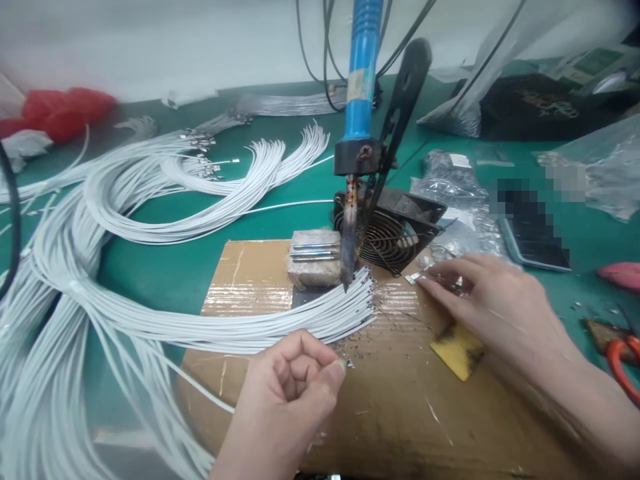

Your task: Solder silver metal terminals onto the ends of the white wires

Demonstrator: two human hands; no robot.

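Pinched between thumb and forefinger of my left hand (pixel 295 393) is the end of a white cable (pixel 203 393); tiny coloured wire tips poke out past the fingertips. My right hand (pixel 493 300) is closed at the thumb and forefinger on a small metal connector (pixel 412 277), beside the fan. Between and beyond the hands, a bundle of white cables (pixel 240 327) lies with its stripped ends toward the middle. Above those ends hangs a blue-handled soldering iron (pixel 361 80), tip down, in front of a block (pixel 313 270) carrying thin metal strips.
A cardboard sheet (pixel 390 413) covers the green table (pixel 290 220). Behind the iron's tip sits a black fan (pixel 390 230). A stained yellow sponge (pixel 459 350), a phone (pixel 530 227), plastic bags (pixel 460 213) and orange-handled scissors (pixel 620 367) lie on the right. Coiled cables (pixel 190 227) spread leftward.
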